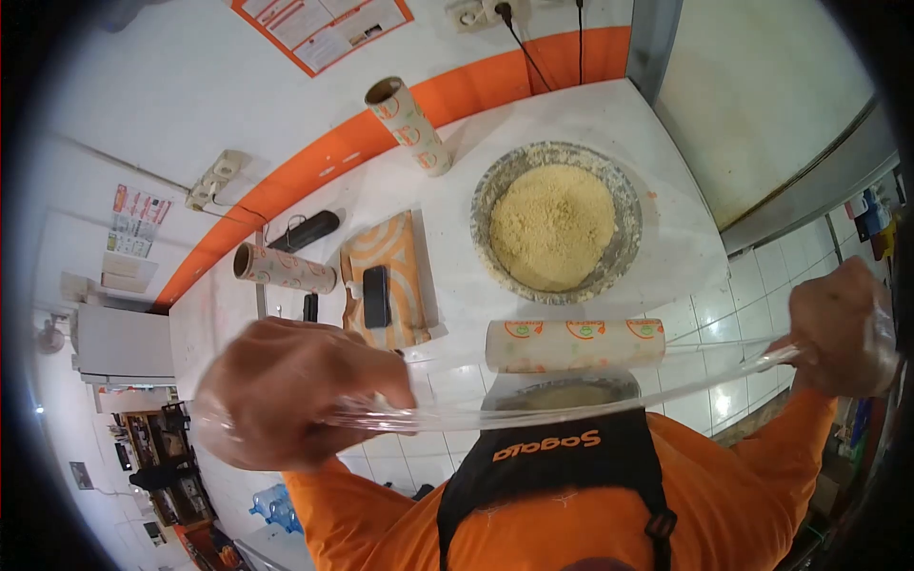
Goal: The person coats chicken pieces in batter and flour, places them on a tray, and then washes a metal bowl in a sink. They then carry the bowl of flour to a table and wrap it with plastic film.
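Note:
Clear plastic film (571, 411) is stretched in a twisted band between my two fists. My left hand (305, 392) is closed on its left end, with film wrapped over the knuckles. At the right, my right hand (838, 328) grips the other end, also covered by film. Behind the band, a printed roll (576, 344) lies sideways by the table's near edge. Farther back sits a speckled bowl (484, 205) filled with pale yellow crumbly material (554, 224). The rim of another round container (562, 392) shows partly through the film, below the roll.
On the white table (457, 285) are an upright printed tube (409, 128), a lying tube (286, 269), a patterned paper packet (409, 276) with a dark phone (376, 297) on it, and a black object (307, 230). A pale panel (762, 95) stands at the right.

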`<control>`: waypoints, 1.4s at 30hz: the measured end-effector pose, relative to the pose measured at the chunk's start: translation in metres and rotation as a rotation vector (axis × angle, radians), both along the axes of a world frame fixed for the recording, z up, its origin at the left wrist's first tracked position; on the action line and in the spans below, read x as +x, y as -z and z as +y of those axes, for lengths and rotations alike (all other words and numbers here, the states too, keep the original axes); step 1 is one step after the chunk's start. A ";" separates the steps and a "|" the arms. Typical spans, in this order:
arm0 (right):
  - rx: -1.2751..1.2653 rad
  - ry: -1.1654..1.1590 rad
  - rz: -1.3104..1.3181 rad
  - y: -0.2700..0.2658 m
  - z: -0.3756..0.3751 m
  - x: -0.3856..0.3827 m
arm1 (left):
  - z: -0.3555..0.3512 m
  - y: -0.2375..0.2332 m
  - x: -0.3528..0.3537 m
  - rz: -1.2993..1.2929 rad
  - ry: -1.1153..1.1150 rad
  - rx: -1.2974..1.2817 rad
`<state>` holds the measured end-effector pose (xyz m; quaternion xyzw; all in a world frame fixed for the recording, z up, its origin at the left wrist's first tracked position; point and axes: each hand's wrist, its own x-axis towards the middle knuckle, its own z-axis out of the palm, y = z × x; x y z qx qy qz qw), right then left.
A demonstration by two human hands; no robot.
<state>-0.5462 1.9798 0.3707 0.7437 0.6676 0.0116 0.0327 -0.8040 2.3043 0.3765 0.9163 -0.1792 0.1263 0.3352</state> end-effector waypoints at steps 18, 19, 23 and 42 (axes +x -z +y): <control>-0.687 0.240 0.121 -0.103 0.110 0.005 | 0.066 -0.112 0.028 0.501 0.285 0.244; -0.167 -0.329 0.199 -0.106 0.101 0.023 | 0.072 -0.119 0.034 0.656 0.268 0.252; -0.245 -0.120 0.874 -0.082 0.092 0.065 | 0.091 -0.103 0.067 0.432 0.067 0.303; 0.418 0.777 1.425 0.398 0.338 0.282 | 0.263 0.380 0.346 0.134 -1.115 -0.806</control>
